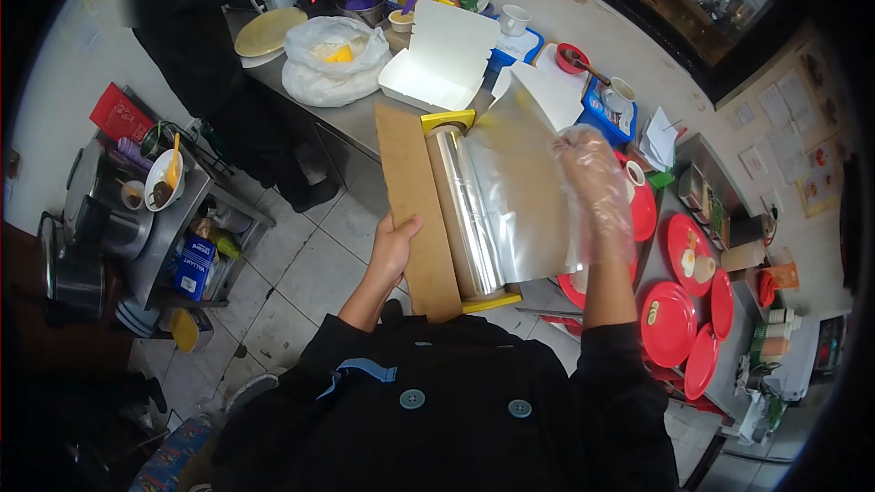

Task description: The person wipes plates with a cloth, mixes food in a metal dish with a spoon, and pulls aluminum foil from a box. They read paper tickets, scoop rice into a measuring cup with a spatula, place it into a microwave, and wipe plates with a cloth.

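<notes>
In front of my body is a long cardboard box (421, 219) with yellow ends, its flap raised. Inside lies a roll of cling film (467, 210). My left hand (392, 248) grips the box by its left side, thumb over the cardboard edge. My right hand (588, 164), in a clear plastic glove, is closed on the free end of the film. Between the roll and that hand a see-through sheet of cling film (529, 191) stretches out to the right.
A co-worker in black (196, 36) stands at the back left by the counter. On the counter are an open white takeaway box (442, 59) and a plastic bag (333, 64). Red plates (670, 323) fill the right side. A metal shelf (164, 255) stands left.
</notes>
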Motion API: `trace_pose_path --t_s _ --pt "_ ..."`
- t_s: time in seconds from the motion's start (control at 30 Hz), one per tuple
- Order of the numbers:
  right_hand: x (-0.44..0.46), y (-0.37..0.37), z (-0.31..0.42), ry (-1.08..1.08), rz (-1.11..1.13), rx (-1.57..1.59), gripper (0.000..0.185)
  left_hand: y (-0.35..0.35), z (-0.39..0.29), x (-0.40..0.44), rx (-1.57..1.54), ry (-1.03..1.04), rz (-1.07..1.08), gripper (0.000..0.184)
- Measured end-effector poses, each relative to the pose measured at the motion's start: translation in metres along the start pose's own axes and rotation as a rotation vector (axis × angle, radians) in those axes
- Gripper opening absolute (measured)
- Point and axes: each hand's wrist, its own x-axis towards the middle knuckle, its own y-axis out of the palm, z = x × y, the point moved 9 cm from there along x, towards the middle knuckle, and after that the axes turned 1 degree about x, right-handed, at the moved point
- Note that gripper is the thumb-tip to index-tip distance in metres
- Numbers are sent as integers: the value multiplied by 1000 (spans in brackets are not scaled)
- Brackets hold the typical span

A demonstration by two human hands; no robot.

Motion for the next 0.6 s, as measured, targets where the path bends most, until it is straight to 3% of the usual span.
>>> trace_pose_path --t_s 0.13,0.27,0.33,0.5,0.6 --pt "-12 -29 6 326 118 274 26 0 -4 -1 3 7 -25 30" --pt "-5 -39 -12 250 -3 287 29 0 -4 0 16 7 -39 30" --pt "-8 -43 -24 400 5 270 32 0 -4 2 15 10 -40 30" --pt "9 -7 -124 349 -9 169 33 -11 -5 6 -23 11 -41 31" --pt "3 -1 -129 409 13 259 32 -20 -14 8 -10 31 -25 32"
